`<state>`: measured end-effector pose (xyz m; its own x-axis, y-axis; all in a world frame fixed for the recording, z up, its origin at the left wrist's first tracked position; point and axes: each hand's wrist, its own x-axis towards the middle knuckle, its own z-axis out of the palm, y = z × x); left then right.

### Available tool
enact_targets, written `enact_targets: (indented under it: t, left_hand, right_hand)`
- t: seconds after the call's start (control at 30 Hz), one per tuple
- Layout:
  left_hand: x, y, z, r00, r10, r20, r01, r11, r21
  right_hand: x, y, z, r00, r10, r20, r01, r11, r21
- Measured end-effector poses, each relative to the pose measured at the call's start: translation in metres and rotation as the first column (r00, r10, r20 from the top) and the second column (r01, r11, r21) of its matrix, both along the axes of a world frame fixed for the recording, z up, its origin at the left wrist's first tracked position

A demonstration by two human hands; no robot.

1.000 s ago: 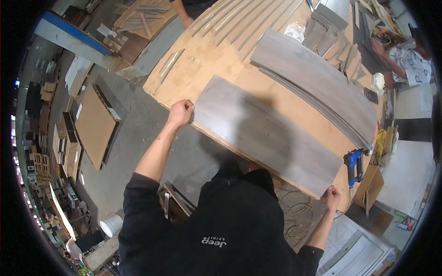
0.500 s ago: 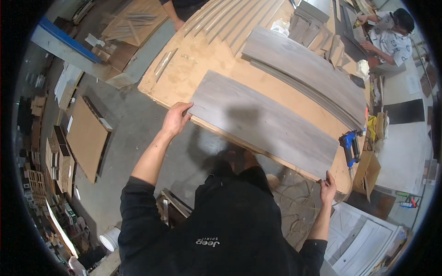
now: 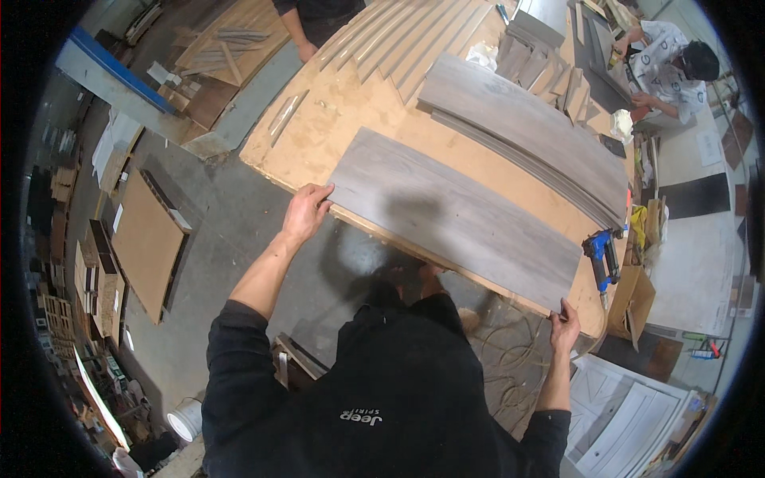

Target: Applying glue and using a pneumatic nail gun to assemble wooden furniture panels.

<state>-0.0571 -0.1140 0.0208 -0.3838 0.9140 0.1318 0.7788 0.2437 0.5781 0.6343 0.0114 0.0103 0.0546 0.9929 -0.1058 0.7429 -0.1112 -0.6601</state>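
A long grey wood-grain board (image 3: pixel 454 217) lies flat along the near edge of the wooden worktable (image 3: pixel 299 163). At the board's left near corner, my left hand (image 3: pixel 307 212) holds the edge between fingers and thumb. My right hand (image 3: pixel 565 327) pinches the right near corner, its fingertips partly hidden by the board edge. Beyond this board, and apart from it, rests a stack of similar grey boards (image 3: pixel 530 123). A blue and black nail gun (image 3: pixel 602 256) lies just past the board's right end, with a hose attached.
Long narrow grey strips (image 3: pixel 398 48) lie in a row across the far left of the table. Short grey pieces (image 3: pixel 530 62) are heaped beyond the stack. One co-worker (image 3: pixel 669 68) works at the far right; another person's arm (image 3: pixel 296 32) shows at the far edge.
Both hands keep their hold on the board's corners, and the board stays in place on the table. The view has shifted slightly. At the far right the co-worker's head and arms have moved a little.
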Motion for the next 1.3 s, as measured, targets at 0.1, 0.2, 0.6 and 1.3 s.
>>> enact_targets:
  t: [0.1, 0.2, 0.6, 1.3]
  left_hand:
    - [0.001, -0.003, -0.004, 1.0, -0.006, -0.021, 0.007, 0.999, 0.031]
    - [0.004, -0.003, -0.005, 0.999, -0.009, -0.032, 0.011, 0.999, 0.048]
    - [-0.072, 0.033, -0.022, 0.891, 0.144, 0.43, -0.02, 0.96, -0.28]
    - [-0.08, 0.039, -0.036, 0.82, 0.179, 0.544, 0.022, 0.939, -0.343]
  right_hand:
    - [0.006, 0.004, -0.001, 0.997, 0.036, 0.067, -0.037, 0.999, 0.004]
    - [0.01, 0.004, 0.001, 0.998, 0.026, 0.054, -0.025, 0.999, -0.026]
    - [0.01, 0.049, -0.016, 0.969, -0.174, -0.173, 0.129, 0.962, -0.241]
    - [0.009, 0.043, -0.001, 0.882, -0.319, -0.347, 0.197, 0.918, -0.345]
